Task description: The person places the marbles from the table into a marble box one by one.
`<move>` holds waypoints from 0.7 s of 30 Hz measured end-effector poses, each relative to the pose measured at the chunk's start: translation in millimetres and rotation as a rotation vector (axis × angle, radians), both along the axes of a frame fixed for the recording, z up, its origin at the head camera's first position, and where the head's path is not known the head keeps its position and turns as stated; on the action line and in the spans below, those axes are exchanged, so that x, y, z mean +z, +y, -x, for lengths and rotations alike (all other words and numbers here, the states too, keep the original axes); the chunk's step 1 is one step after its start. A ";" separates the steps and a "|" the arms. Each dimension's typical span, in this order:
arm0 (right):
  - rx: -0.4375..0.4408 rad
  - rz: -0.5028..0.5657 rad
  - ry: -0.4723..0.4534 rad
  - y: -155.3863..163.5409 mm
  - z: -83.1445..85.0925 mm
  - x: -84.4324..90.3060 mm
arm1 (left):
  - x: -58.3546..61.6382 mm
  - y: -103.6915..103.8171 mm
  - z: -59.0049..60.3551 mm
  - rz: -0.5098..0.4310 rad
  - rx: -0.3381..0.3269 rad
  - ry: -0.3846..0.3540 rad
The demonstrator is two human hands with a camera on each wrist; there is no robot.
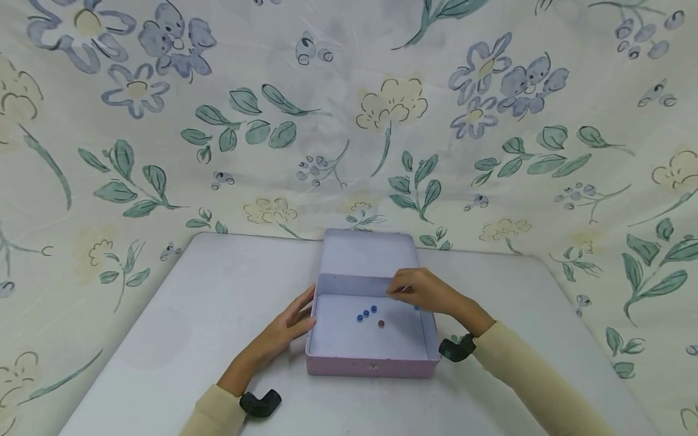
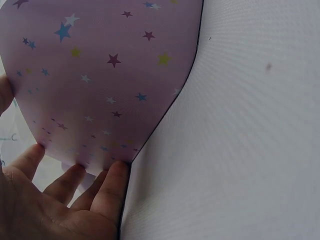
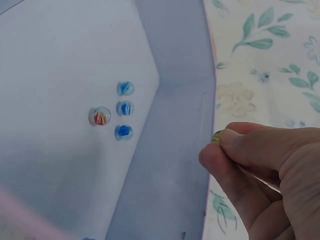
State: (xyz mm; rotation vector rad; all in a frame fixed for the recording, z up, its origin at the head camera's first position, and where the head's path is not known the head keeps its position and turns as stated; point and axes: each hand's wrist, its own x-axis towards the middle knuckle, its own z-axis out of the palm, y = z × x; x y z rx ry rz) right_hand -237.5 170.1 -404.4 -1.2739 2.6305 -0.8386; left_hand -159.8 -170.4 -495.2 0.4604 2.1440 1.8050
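A shallow pink tin box (image 1: 373, 367) with a pale lilac inside stands with its lid (image 1: 368, 253) tipped back. Three blue marbles (image 3: 125, 108) form a short row on its floor, beside a red-and-white swirled marble (image 3: 101, 116). Another blue marble (image 1: 417, 307) sits by the right wall, partly hidden by the right hand. My right hand (image 1: 422, 289) is over the box's right rear part, pinching a yellow-green marble (image 3: 216, 137) between thumb and forefinger. Against the box's left side rests my left hand (image 1: 286, 324), its extended fingertips touching the star-printed wall (image 2: 100, 75).
The box stands on a white table (image 1: 163, 327). Behind and around the table hangs floral cloth (image 1: 338, 139). Black wrist pieces (image 1: 260, 403) are worn at both sleeves.
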 end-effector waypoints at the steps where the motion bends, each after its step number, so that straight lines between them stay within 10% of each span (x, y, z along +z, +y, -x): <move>1: 0.006 -0.006 -0.004 -3.1 0.4 -0.6 | 0.0 0.0 -0.2 0.000 -0.001 0.001; 21: 0.077 -0.136 0.009 -40.3 6.6 -17.4 | 0.9 -0.1 -0.6 0.006 -0.002 0.007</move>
